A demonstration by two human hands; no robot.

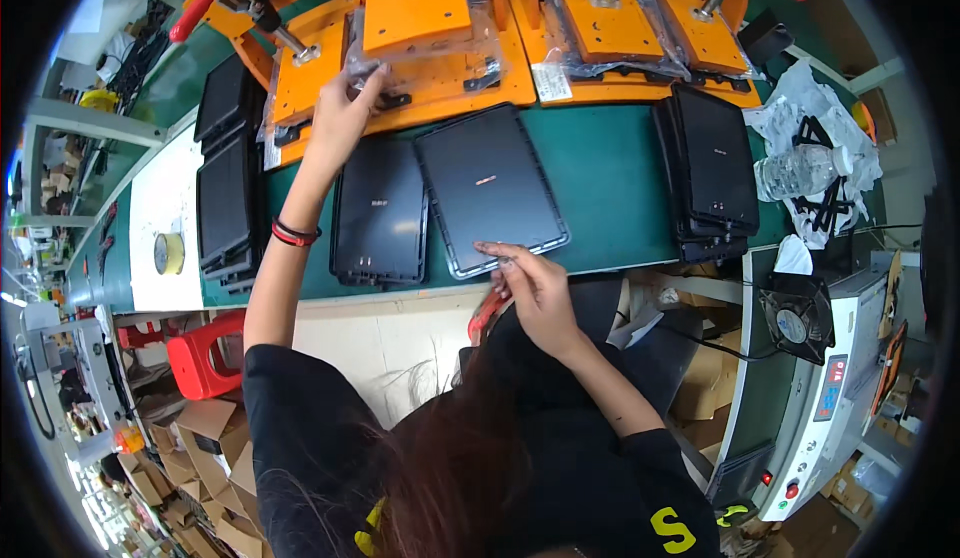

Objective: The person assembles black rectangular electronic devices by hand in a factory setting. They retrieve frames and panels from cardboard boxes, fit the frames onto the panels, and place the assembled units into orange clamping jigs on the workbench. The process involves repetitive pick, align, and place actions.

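Observation:
My right hand (537, 296) is closed on the near edge of a black rectangular panel (490, 193), thumb and fingers pinching its rim. The panel lies tilted on the green bench and overlaps a second black panel (381, 213) to its left. My left hand (345, 108) reaches forward to the left orange press fixture (440, 68). Its bent fingers are at the edge of a clear plastic film (400, 63) lying under a raised orange clamp plate (417, 8); the fingertips are partly hidden by the film.
Stacks of black panels stand at left (228, 198) and right (715, 158). Another orange fixture (610, 23) with clamped film sits at the back right. A clear bottle (800, 173) lies on white plastic at right. A tape roll (169, 254) rests on the left, above a red stool (205, 353).

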